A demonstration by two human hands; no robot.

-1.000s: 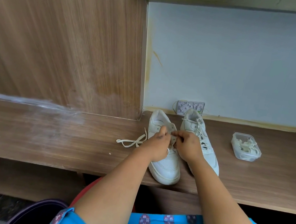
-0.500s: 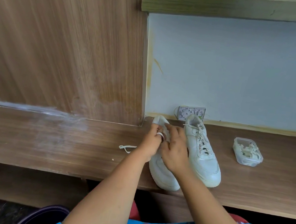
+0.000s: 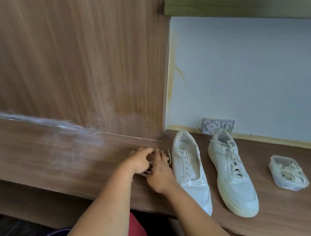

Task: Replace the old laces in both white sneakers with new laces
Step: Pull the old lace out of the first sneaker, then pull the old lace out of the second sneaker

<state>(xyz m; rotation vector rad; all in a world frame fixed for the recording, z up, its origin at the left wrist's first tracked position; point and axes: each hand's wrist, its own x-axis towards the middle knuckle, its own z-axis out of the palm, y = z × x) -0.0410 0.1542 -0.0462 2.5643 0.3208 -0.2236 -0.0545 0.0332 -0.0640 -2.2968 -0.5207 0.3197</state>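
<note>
Both hands are working together on the wooden desk (image 3: 47, 153), just left of the unlaced sneaker (image 3: 189, 168). The left hand (image 3: 141, 160) is curling its fingers over a bunched old lace (image 3: 169, 157); the right hand (image 3: 160, 175) is lying against it with fingers extended toward the same bundle. Motion blur is making it hard to tell whether the right fingertips are pinching the lace or only pressing on it. A short loop of lace is showing beside the sneaker's collar, above the right hand.

The unlaced sneaker is sitting with its eyelets bare and tongue exposed, toe toward the person; judging by that, the old lace is already out of it and the hands are gathering it aside, probably so it is not tangling with the fresh one.

The laced sneaker (image 3: 230, 173) is standing just to the right, parallel, heel toward the wall, its lace running through the eyelets, so that shoe is looking untouched.

A clear plastic container (image 3: 288, 174) holding pale laces is resting well to the right, apart from both shoes, likely the new supply being kept separate from the old. A wall socket plate (image 3: 217, 126) is sitting behind the heels.

Progress estimate: early, one lace removed, none replaced
</note>
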